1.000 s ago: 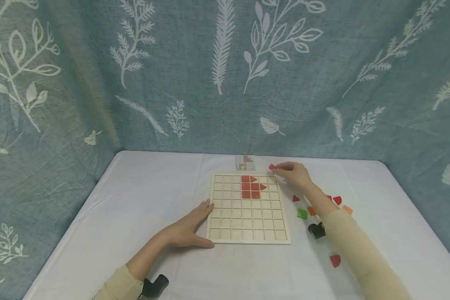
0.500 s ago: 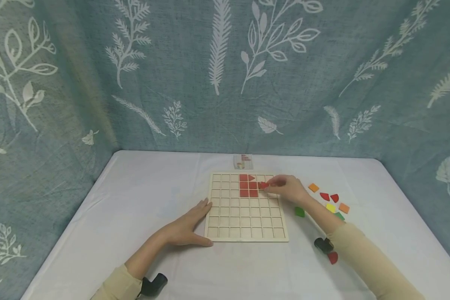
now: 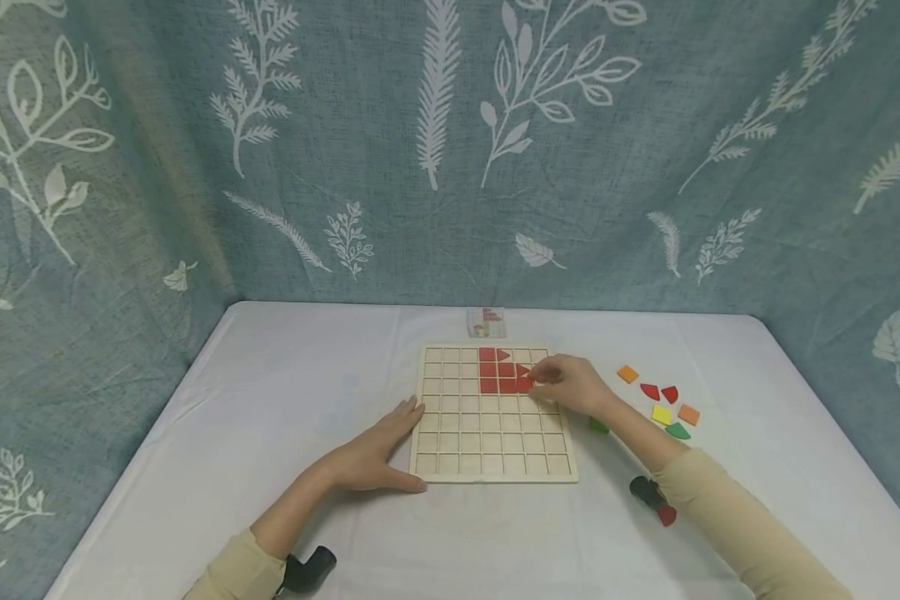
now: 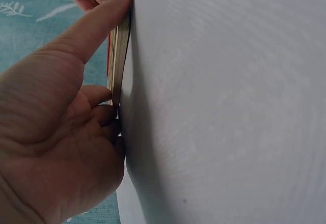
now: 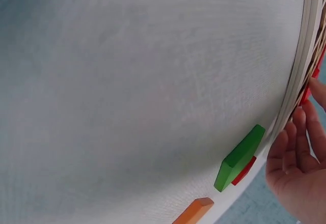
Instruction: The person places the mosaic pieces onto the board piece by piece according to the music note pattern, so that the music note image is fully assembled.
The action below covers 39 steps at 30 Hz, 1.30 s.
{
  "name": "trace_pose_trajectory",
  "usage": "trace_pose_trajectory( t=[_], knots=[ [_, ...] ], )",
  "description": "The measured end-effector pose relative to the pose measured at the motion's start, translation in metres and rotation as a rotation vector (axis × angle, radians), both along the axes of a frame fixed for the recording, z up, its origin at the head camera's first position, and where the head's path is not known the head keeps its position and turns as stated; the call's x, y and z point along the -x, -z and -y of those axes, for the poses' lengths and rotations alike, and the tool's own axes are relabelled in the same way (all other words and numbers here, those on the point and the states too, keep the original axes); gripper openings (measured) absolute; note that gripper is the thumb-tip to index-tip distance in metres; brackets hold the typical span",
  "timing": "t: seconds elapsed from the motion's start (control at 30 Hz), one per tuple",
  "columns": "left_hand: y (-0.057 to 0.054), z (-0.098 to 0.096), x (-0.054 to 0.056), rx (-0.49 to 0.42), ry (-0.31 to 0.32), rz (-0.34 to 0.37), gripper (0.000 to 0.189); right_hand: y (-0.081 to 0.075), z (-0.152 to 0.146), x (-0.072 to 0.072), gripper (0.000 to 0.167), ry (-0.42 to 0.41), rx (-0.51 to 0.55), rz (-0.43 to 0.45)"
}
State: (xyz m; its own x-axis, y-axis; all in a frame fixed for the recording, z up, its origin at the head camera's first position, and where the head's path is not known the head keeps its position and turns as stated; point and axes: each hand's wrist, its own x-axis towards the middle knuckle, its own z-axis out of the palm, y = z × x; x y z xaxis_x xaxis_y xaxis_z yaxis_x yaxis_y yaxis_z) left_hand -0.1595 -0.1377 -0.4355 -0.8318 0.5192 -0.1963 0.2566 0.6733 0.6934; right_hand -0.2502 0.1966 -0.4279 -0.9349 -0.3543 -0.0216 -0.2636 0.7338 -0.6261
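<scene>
The right hand [image 3: 572,384], right of centre in the head view, pinches a red square tile [image 3: 524,385] at a cell of the pale wooden gridded board [image 3: 471,422]. Lower left, the left hand [image 3: 375,457] spreads against the board's edge. A sideways drag on release could tip that square or nudge the red pointed tile [image 3: 522,370] just above it.

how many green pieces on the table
2 visible: one green piece right of the gridded board, partly behind the right forearm; another green piece beyond that forearm. Others may be hidden beneath.
</scene>
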Motion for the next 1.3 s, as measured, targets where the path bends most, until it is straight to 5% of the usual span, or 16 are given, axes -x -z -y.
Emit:
trace_pose_trajectory(
  t=[0.73,1.3],
  knots=[
    [0.003,0.005,-0.002,0.001,0.010,-0.004,0.109,-0.002,-0.004,-0.009,0.023,-0.099,-0.001,-0.034],
    [0.007,0.001,-0.007,0.003,-0.007,-0.014,0.110,-0.003,-0.049,-0.024,0.029,0.116,0.029,0.065]
  ],
)
